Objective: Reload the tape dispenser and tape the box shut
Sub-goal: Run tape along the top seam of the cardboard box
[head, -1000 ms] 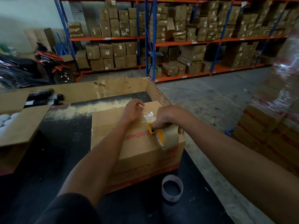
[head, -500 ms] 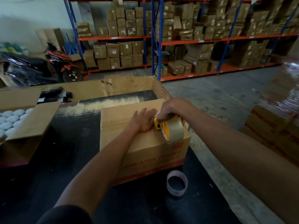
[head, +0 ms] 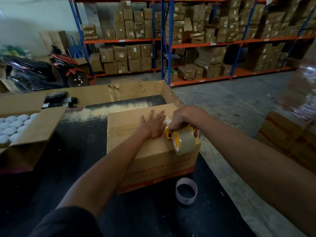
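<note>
Empty tape core (head: 186, 190) on black table (head: 51, 185), just in front of the box (head: 153, 151). Box sits mid-table, flaps down. R hand (head: 186, 119) grips yellow tape dispenser (head: 181, 139) at box's near-right top edge. L hand (head: 153, 124) flat, fingers spread, pressing box top just beside dispenser. Behind box: open carton w/ white caps (head: 13, 124), far left.

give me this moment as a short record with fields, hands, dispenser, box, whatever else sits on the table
left hand: left hand flat, palm down, pressing on the box top
right hand: right hand gripping the tape dispenser
dispenser: yellow tape dispenser loaded with a clear tape roll, at the box's right edge
box: cardboard box, flaps closed, on the black table
spare: empty tape core standing on the table in front of the box
left side: open carton holding white round caps
</note>
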### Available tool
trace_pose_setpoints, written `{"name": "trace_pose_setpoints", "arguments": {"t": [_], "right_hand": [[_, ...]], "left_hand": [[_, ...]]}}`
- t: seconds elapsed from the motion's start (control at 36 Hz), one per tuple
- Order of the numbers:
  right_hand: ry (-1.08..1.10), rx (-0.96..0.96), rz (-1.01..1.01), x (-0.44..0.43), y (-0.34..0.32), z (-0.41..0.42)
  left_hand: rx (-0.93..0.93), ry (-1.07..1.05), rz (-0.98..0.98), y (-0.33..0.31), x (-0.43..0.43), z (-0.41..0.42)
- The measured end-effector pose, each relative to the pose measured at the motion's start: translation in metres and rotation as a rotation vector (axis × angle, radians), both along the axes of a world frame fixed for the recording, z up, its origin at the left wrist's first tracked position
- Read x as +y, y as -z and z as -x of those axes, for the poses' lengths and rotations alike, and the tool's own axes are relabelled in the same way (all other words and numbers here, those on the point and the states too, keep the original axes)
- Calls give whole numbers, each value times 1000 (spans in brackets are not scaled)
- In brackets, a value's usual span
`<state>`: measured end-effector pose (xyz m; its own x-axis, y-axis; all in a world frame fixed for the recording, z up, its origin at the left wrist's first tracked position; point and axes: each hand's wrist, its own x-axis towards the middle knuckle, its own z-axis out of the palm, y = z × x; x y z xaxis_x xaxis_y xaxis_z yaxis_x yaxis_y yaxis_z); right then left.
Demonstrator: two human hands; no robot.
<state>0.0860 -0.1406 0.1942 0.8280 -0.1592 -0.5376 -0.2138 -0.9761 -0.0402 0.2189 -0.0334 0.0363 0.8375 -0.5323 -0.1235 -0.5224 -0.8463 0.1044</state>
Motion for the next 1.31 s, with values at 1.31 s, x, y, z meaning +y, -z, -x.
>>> {"name": "trace_pose_setpoints", "arguments": {"t": [1.31], "right_hand": [[-42, -91, 107, -6, 8, 71]], "left_hand": [[58, -85, -10, -8, -19, 35]]}}
